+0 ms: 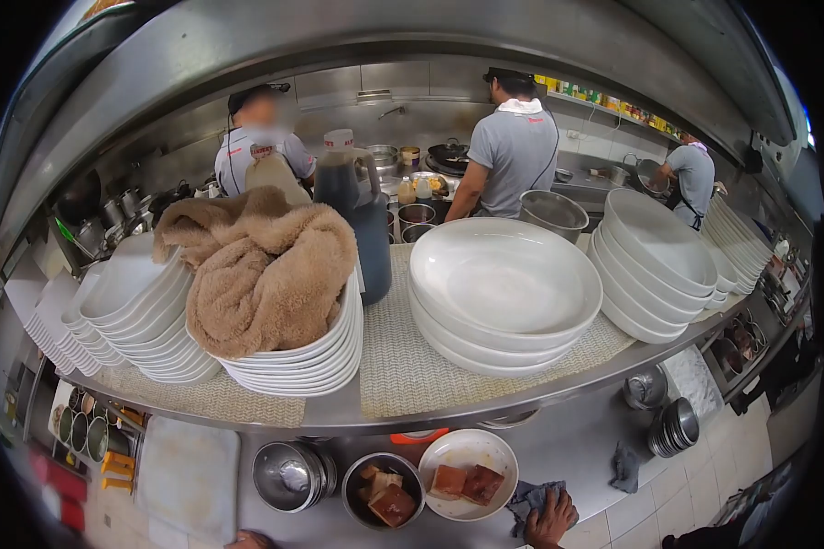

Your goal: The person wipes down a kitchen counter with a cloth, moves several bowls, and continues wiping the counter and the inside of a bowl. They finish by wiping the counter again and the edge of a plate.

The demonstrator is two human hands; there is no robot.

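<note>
At the bottom of the head view, my right hand (551, 522) is on a dark grey cloth (528, 500), its fingers curled over it on the steel counter. Beside the cloth is a white bowl (505, 446) holding two brown-glazed blocks that look like cooked meat (482, 484). Left of it, a metal bowl (350, 485) contains several similar brown pieces (393, 505). Only a small part of my left hand (249, 541) shows at the bottom edge, below stacked metal bowls (286, 476); its fingers are mostly cut off.
Above the counter, a steel shelf (339, 414) bears stacked white dishes (504, 284), a brown towel (265, 274) and a dark-filled jug (366, 229). A white cutting board (190, 476) lies left; another grey cloth (624, 468) lies right. Three people in grey shirts (513, 137) stand beyond.
</note>
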